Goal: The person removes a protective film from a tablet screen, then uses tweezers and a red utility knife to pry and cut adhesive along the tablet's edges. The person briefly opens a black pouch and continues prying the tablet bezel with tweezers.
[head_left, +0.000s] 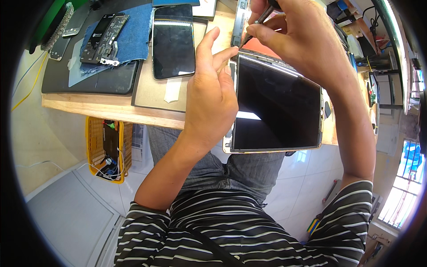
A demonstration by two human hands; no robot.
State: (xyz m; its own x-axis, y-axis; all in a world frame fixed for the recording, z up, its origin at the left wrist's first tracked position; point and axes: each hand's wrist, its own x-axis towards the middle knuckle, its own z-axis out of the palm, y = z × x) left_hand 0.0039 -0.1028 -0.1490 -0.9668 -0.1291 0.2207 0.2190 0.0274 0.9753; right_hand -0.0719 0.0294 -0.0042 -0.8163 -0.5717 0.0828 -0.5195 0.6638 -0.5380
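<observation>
An opened tablet lies at the table's front edge, its dark display panel [275, 107] in a thin pale frame [227, 146]. My right hand [296, 38] is closed around a slim dark screwdriver [265, 15] above the panel's far end. The tool points down and left, its tip by the frame's upper left corner, next to a reddish area [260, 46]. My left hand [211, 95] rests along the tablet's left edge, fingers stretched out and apart, with one fingertip close to the screwdriver tip. It holds nothing that I can see.
Left of my left hand, a black smartphone [173, 42] lies on a shallow tray [149, 91]. Further left, an opened phone with exposed circuit board [104, 40] sits on blue denim cloth [138, 31] over a black flat case [106, 84]. A yellow basket [126, 142] stands below the table.
</observation>
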